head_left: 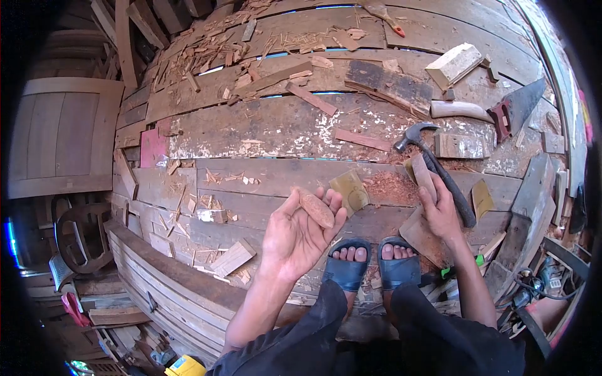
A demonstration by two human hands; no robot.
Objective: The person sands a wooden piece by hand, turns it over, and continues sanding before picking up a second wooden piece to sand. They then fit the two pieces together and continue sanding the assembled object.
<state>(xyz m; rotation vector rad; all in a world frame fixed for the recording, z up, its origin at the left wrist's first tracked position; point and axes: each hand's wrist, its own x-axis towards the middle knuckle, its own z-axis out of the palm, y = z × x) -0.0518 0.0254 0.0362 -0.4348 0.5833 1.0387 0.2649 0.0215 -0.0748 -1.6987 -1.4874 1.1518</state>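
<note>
While the left hand [287,232], palm up with fingers loosely curled, holds one carved wooden piece [316,208], the right hand [444,212] grips one flat block [422,172] between thumb and bent fingers. Two loose yellowish sheets [350,192] flank one hammer [444,170] (one saw [524,106] lies farther off).
</note>
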